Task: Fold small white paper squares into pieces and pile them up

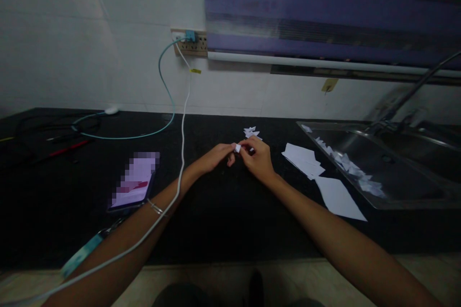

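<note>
A small folded piece of white paper (237,148) is pinched between my two hands over the dark countertop (216,230). My left hand (218,156) grips its left side with thumb and fingers. On the other side, my right hand (260,157) closes its fingertips on the same piece. Just behind my hands lie several folded white paper pieces (251,132), partly hidden by my right hand. Right of my right hand are loose white paper sheets (302,157), with another paper sheet (340,197) nearer to me.
Folded paper pieces line the left rim of the metal sink (414,201), under a faucet (414,91). A phone (135,180) lies beside my left forearm, near a teal strap (82,254). A white cable (183,139) crosses my left forearm from the wall socket (194,47).
</note>
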A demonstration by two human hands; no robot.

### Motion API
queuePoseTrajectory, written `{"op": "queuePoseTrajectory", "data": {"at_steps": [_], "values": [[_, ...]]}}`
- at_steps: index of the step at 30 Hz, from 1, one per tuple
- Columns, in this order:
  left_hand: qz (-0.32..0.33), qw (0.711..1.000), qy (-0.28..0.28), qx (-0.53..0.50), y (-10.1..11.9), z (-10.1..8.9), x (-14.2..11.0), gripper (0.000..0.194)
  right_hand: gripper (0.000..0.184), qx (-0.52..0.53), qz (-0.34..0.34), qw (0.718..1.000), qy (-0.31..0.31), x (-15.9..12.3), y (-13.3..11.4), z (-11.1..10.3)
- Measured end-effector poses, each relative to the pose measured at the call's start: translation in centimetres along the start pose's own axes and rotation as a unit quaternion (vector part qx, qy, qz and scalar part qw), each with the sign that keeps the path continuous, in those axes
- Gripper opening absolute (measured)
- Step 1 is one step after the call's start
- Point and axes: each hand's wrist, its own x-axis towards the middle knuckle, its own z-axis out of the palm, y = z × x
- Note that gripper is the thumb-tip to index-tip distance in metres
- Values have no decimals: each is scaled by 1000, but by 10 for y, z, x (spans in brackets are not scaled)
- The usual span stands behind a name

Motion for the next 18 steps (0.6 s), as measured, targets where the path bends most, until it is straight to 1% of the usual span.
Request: {"op": "queuePoseTrajectory", "data": {"at_steps": [3, 6, 9, 12, 14, 16, 18], "values": [[14, 1000, 9, 11, -6, 0, 3, 55, 10, 24, 31, 999, -9, 0, 0, 1], [-2, 999, 41, 28, -11, 1, 3, 58, 11, 72, 83, 994, -16, -1, -1, 3], [-11, 997, 55, 48, -14, 2, 2, 60, 13, 97, 106, 990, -18, -3, -1, 5], [-20, 997, 44, 55, -15, 3, 3, 65, 15, 88, 101, 991, -7, -5, 0, 6], [-19, 998, 38, 49, -15, 3, 3, 65, 16, 83, 83, 993, -3, -5, 0, 5], [-8, 999, 36, 38, -16, 3, 3, 63, 16, 81, 68, 994, 1, -4, 0, 5], [3, 999, 34, 23, -15, 1, 3, 58, 17, 86, 74, 994, 2, -3, -1, 4]]}}
